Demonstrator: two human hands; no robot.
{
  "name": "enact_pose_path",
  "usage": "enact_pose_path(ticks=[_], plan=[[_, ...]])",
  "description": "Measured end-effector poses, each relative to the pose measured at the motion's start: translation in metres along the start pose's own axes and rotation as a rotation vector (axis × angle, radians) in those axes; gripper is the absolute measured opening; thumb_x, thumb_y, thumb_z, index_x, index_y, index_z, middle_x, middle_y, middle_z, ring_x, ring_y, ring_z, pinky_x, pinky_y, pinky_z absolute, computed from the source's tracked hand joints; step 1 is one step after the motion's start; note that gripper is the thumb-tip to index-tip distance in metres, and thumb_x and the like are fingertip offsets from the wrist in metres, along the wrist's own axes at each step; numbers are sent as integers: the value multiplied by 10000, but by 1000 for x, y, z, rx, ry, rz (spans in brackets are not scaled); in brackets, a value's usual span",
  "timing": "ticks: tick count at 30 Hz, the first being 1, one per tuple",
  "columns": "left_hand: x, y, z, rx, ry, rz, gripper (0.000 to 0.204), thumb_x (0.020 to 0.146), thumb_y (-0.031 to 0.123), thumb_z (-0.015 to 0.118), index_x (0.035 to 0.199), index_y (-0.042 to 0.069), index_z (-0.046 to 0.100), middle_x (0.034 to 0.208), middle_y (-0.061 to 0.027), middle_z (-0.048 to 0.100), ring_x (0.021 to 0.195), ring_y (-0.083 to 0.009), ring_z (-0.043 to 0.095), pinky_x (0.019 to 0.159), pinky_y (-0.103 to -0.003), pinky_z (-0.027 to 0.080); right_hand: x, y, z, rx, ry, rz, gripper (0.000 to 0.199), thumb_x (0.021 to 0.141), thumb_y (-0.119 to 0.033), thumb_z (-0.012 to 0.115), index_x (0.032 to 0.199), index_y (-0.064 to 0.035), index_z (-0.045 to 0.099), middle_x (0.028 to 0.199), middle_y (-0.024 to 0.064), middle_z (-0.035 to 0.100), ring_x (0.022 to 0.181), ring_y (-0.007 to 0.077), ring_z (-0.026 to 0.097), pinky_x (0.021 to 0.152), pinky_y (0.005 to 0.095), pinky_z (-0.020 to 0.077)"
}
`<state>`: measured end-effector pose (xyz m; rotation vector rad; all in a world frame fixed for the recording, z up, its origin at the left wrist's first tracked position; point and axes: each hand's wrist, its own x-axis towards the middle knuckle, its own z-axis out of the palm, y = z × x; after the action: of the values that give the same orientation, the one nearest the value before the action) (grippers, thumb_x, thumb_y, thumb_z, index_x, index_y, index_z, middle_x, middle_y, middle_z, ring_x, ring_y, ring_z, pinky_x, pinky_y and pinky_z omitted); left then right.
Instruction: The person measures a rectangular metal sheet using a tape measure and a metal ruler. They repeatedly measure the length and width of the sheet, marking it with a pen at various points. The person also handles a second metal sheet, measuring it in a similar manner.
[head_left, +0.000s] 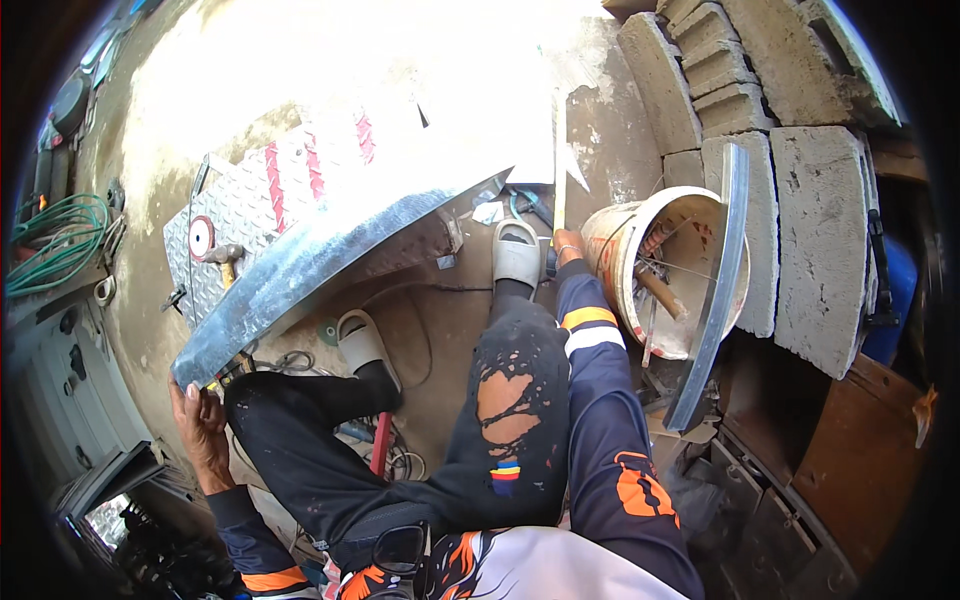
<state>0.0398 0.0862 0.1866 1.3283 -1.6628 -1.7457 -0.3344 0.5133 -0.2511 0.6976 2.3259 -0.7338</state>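
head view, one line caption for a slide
Left hand grips metal sheet corner; right hand by bucket.

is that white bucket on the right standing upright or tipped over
Tipped. The white bucket lies on its side against the concrete blocks, its mouth facing the camera, with tools visible inside.

Left hand (200, 425) at lower left, gripping the near end of a long sheet-metal piece (330, 250) that runs up and to the right, away from it, over a checker plate (235, 215) lying on the ground. Right hand (568, 245) beyond the right knee, on a narrow strip (560, 160) standing just past it. Bucket (660, 270) immediately right of the right hand, tools inside, a curved metal strip (715, 290) across its far side. Concrete blocks (770, 150) behind and right of the bucket. Hose (55, 240) far left of the left hand.
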Motion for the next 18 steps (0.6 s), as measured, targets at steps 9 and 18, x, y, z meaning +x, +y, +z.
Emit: enact_pose_path(ticks=[9,18], plan=[[1,-4,-4,-36,24,-22,637,990,277,651,1518,112,335,671,78,303,529,-26,292,455,-198,259,16,-1,11,-6,93,-11,423,834,-237,533,1030,97,702,1110,335,653,1129,480,611,920,511,493],[-2,-9,-9,-44,15,-15,455,1014,300,620,1376,97,432,694,75,349,537,-23,302,472,-198,269,24,-8,13,-28,70,-66,379,812,-216,556,970,88,718,1034,331,669,1072,489,630,887,517,505]])
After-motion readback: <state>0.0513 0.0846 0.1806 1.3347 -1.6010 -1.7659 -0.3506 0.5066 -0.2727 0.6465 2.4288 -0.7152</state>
